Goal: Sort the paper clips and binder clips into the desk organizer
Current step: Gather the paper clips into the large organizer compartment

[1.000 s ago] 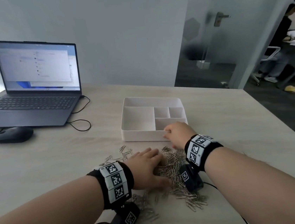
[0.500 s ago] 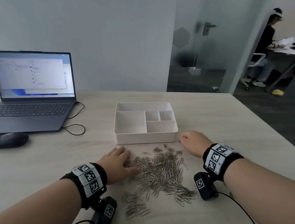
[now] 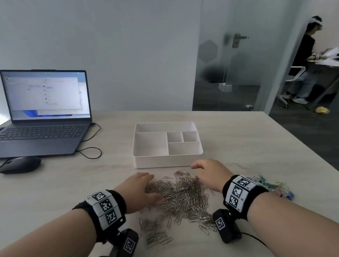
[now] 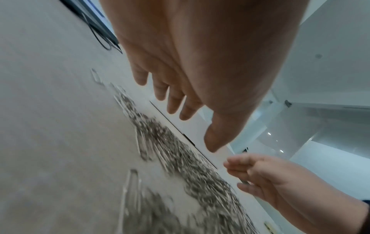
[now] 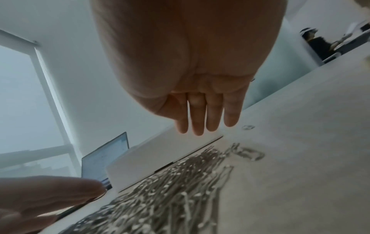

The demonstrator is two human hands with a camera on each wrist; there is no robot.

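Note:
A heap of silver paper clips lies on the pale wooden desk, just in front of the white desk organizer, whose compartments hold nothing. My left hand sits at the heap's left edge, fingers relaxed and straight over the clips. My right hand hovers at the heap's right edge, fingers straight and together, holding nothing. A small bunch of coloured binder clips lies on the desk to the right of my right wrist.
An open laptop with cables and a black mouse stand at the back left. The desk's right edge runs diagonally. Beyond a glass door, a person works at another desk.
My hands have spread apart to either side of the heap, the left lifting off the clips. The right hand has pulled back from the organizer's front wall. The head view has tilted upward.

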